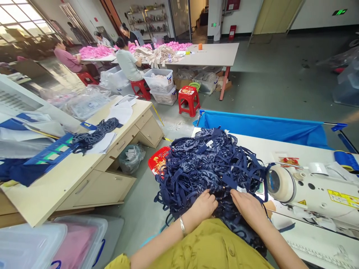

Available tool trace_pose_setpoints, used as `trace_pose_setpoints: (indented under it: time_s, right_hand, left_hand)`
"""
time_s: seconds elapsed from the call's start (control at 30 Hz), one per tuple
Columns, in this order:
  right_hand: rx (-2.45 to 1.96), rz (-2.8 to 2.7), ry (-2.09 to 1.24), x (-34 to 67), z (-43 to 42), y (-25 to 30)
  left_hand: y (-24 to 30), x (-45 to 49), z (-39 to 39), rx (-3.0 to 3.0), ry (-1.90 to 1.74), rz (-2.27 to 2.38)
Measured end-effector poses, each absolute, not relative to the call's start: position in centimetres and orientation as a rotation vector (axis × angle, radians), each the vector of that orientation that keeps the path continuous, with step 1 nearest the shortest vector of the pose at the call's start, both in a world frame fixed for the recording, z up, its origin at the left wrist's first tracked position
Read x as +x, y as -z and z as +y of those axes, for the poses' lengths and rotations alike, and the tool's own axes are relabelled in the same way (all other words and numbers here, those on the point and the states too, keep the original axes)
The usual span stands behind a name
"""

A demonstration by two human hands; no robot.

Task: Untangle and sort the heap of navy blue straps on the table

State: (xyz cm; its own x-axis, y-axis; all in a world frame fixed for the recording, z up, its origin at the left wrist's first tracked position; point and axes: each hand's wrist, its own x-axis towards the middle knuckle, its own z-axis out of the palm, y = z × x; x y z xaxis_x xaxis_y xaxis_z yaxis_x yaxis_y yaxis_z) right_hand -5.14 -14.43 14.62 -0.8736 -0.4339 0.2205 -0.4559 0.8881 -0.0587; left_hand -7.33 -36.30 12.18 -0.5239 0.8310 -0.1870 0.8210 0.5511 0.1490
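A big heap of navy blue lace garments with straps lies on the white sewing table and spills over its near edge toward my lap. My left hand rests on the near side of the heap, fingers curled into the fabric. My right hand lies just beside it, fingers bent and pressed onto the same fabric. A silver bracelet circles my left wrist. The fingertips of both hands are buried in the lace.
A white sewing machine lies right of the heap. A blue fabric bin hangs behind the table. A beige desk with dark lace stands left, plastic boxes below. Several people sit at far tables with pink fabric; red stools stand nearby.
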Motion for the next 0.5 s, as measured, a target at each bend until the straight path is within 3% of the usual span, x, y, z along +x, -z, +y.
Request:
trace_pose_setpoints:
  time_s: [0.2, 0.5]
  right_hand:
    - [0.792, -2.78, -0.549, -5.4, -15.3, -15.6]
    - [0.804, -2.947, -0.083, -5.7, -14.3, -14.5]
  left_hand:
    - [-12.3, -7.0, -36.4, 1.402, -0.074, 2.508]
    - [-12.2, -6.8, -36.4, 1.353, -0.056, 2.509]
